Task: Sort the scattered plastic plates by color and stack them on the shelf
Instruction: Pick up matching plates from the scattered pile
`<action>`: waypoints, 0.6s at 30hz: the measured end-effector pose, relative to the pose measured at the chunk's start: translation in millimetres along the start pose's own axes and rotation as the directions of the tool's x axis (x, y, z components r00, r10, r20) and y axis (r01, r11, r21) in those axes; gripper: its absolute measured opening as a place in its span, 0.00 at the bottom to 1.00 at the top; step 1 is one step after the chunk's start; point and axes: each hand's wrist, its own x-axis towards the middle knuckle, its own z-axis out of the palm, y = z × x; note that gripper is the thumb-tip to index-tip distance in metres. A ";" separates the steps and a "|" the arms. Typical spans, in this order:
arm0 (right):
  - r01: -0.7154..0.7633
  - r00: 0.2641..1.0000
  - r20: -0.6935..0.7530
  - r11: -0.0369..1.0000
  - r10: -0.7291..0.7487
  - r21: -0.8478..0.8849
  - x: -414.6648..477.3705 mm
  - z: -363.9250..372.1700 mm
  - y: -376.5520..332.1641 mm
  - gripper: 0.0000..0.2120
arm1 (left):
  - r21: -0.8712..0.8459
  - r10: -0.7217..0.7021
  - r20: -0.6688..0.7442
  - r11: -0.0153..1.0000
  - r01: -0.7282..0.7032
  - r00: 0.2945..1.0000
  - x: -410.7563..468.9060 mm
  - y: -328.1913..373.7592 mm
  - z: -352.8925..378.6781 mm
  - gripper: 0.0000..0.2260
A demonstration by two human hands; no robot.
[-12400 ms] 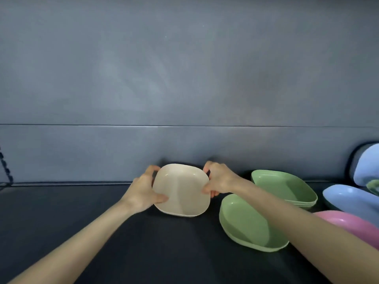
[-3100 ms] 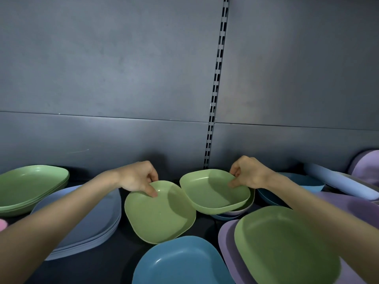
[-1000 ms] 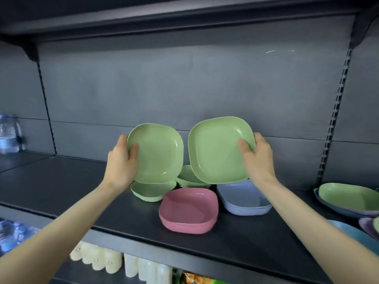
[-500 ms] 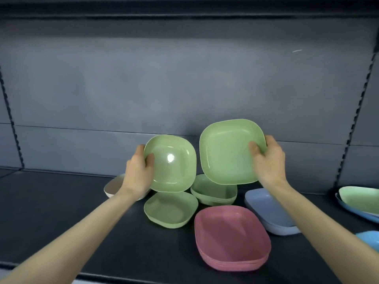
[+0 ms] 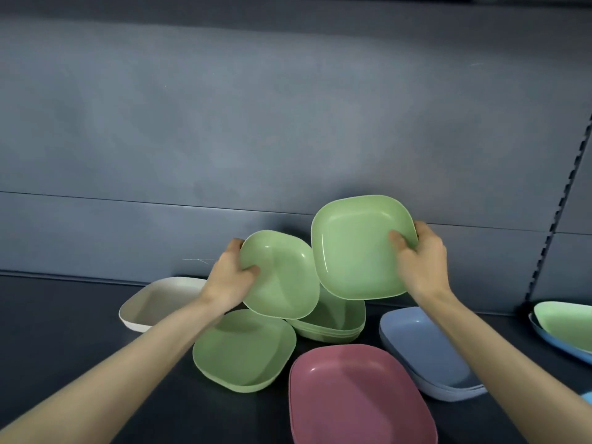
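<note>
Two green plates, one [image 5: 282, 277] pinched by the left hand [image 5: 229, 280], one [image 5: 358, 248] by the right hand [image 5: 423, 261], are being carried over the green stack [image 5: 336, 325], where lowering squarely is likely being called for.

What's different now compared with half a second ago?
Both hands have come down toward the shelf. The left hand has lowered its small green plate over the green stack; the right hand brings its larger green plate down after it. Neither grip has let go. The pink and blue stacks stay put.
</note>
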 end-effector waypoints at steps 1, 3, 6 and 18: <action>-0.004 1.000 0.011 1.000 0.004 -0.003 0.3 3.6 0.6 0.06 | -0.016 -0.017 0.043 1.000 0.018 0.999 -1.1 -2.5 -1.8 0.14; -0.010 0.999 0.036 1.000 0.011 -0.008 -0.5 12.3 0.9 0.08 | -0.035 -0.047 0.153 0.998 0.053 0.987 -2.9 -10.5 -10.6 0.19; -0.017 0.997 0.071 1.000 0.018 -0.013 -3.1 25.8 -0.2 0.09 | -0.048 -0.084 0.300 0.993 0.103 0.950 -4.0 -24.1 -30.2 0.22; -0.052 0.997 0.054 0.992 0.058 -0.112 -31.2 38.8 -20.9 0.08 | 0.246 -0.087 0.396 0.969 -0.014 0.914 -9.6 -51.5 -51.2 0.13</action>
